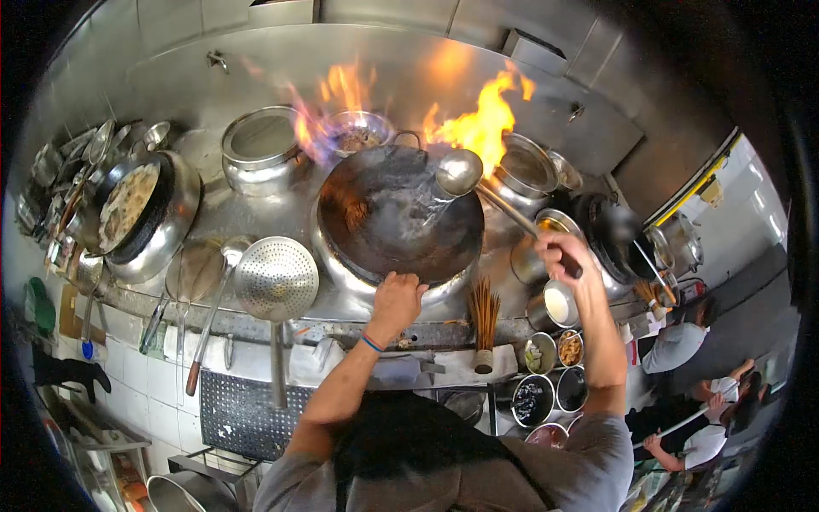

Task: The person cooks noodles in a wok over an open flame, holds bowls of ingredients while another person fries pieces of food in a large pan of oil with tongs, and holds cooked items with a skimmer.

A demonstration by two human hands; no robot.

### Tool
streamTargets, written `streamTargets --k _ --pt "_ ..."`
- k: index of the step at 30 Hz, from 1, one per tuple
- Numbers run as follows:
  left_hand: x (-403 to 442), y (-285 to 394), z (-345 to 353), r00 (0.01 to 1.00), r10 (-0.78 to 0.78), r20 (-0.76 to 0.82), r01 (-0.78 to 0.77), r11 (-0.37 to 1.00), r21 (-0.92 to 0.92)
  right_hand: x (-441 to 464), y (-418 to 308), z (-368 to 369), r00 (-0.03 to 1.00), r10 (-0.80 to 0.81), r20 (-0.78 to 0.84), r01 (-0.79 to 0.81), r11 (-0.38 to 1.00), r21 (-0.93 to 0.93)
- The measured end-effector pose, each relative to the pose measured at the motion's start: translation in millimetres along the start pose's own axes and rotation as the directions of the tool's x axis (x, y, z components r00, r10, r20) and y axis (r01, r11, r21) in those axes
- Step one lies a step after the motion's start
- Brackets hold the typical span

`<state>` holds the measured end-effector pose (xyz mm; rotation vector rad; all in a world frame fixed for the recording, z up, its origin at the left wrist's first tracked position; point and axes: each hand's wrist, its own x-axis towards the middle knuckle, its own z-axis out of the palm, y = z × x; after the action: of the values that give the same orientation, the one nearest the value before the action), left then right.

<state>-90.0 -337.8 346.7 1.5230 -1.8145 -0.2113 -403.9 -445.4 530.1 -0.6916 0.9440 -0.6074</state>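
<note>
My left hand [397,300] is closed on the near rim of a large dark wok [358,243], which sits on a round steel burner ring. My right hand [561,256] grips the handle of a ladle [459,173]. The ladle's bowl is tilted over the wok's far right side, and clear liquid runs from it into the wok. Haze or steam hangs inside the wok. Tall orange flames [482,124] rise behind the ladle's bowl. A bamboo wok brush [484,320] stands close to my left hand, on its right.
A perforated skimmer [277,278] lies left of the wok, beside a wire strainer [194,269]. Lidded pots [266,171] stand behind. Seasoning containers [533,399] cluster below my right forearm. Another wok [162,243] holds food at left. Other people [682,341] are at far right.
</note>
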Motion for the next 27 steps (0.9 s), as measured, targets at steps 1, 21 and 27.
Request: streamTargets --k 1,21,27 --pt "-2.4 1.4 -0.3 1.000 -0.013 -0.008 0.013 1.000 -0.011 -5.5 7.3 22.7 0.975 -0.133 -0.178 0.102 0.980 -0.172" --pt "-286.3 -84.7 -149.6 0.422 -0.906 -0.034 0.903 0.423 -0.077 136.8 -58.0 -171.8 0.843 -0.367 -0.393 0.375 0.925 -0.060" --pt "-256.1 -103.3 -126.1 0.527 -0.831 -0.179 0.820 0.552 -0.150 47.6 -71.3 -98.1 0.903 -0.414 -0.116 0.430 0.868 0.248"
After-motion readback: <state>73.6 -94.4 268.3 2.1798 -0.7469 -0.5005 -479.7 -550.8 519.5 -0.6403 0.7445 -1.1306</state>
